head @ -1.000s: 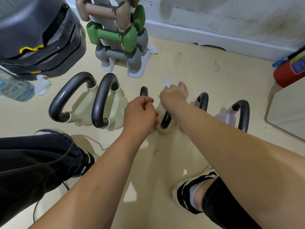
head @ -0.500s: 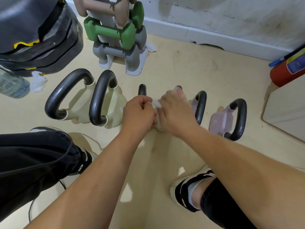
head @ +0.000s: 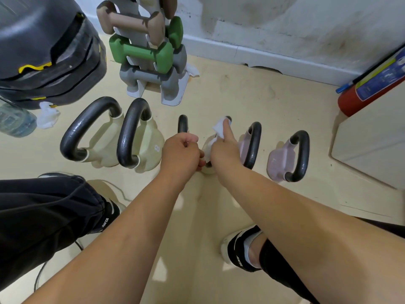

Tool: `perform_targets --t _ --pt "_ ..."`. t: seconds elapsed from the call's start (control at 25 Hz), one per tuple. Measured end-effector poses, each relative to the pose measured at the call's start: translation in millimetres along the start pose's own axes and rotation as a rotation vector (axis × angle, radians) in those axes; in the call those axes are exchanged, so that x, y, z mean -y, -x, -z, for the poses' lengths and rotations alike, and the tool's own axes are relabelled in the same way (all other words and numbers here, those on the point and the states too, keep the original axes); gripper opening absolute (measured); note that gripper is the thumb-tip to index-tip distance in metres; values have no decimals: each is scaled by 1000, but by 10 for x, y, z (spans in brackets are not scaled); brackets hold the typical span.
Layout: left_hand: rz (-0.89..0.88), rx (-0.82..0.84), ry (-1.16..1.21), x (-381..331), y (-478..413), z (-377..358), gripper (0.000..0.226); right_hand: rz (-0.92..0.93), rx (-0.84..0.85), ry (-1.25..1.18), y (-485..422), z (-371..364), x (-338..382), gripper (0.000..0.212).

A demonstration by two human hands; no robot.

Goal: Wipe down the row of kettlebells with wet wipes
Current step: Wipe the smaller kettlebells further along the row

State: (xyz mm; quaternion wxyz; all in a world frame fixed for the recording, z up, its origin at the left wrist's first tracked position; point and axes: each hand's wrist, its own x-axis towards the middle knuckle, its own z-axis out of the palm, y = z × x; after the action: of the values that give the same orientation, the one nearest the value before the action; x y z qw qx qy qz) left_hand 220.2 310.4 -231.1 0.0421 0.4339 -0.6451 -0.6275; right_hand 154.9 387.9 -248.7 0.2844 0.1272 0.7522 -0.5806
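Half a second on, right hand (head: 224, 148) pinching wipe (head: 219, 128), slid toward 12 o'clock up kettlebell (head: 208, 170) handle; left hand (head: 180, 153) fisted, steadying; wiping mid-row.

My cream kettlebells (head: 103, 141) at nine o'clock and pink kettlebells (head: 282, 159) at three have black handles; my wipe (head: 220, 128) is white, the floor (head: 252, 102) pale yellow, a green dumbbell (head: 140, 52) at twelve.

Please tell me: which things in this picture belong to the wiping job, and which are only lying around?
For the job:
- wet wipe in the right hand
- left hand
- cream kettlebells
- pink kettlebells

Lying about:
- dumbbell rack
- fire extinguisher
- water bottle
- crumpled wipe
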Motion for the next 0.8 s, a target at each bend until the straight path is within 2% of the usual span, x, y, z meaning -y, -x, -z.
perform_targets --t 0.08,0.12,0.2,0.24,0.32,0.36,0.4,0.48,0.56,0.64,0.68,0.76,0.8 --pt "-10 -4 -23 -19 54 -13 22 -41 -12 -18 127 176 60 29" --pt "-19 1 -35 -43 81 -42 19 -55 -33 2 203 239 124 22" --pt "-4 57 -50 -83 125 -121 19 -114 12 -14 333 293 318 29" --pt "51 101 -20 -93 139 -148 23 -186 95 -70 336 304 404 25" --pt "225 189 213 -95 116 -160 29 -312 215 -69 308 351 531 14" --pt "281 212 330 -84 98 -144 31 -338 239 -22 261 385 533 24" --pt "290 198 368 -93 101 -134 29 -346 225 31 206 428 518 27" --pt "289 123 371 -152 99 -121 25 -289 150 140 22 519 449 20" --pt "291 61 481 -253 35 -88 33 -218 74 172 -146 553 392 16" --pt "199 -63 491 -404 -52 -16 38 -189 -4 29 -301 536 393 17" --pt "120 -147 423 -485 -99 31 30 -157 -39 -16 -379 517 414 17" --pt "-94 -254 164 -653 -135 101 6 -58 -91 40 -556 463 458 20" --pt "-214 -268 2 -722 -108 97 6 -14 -84 85 -636 451 478 22"
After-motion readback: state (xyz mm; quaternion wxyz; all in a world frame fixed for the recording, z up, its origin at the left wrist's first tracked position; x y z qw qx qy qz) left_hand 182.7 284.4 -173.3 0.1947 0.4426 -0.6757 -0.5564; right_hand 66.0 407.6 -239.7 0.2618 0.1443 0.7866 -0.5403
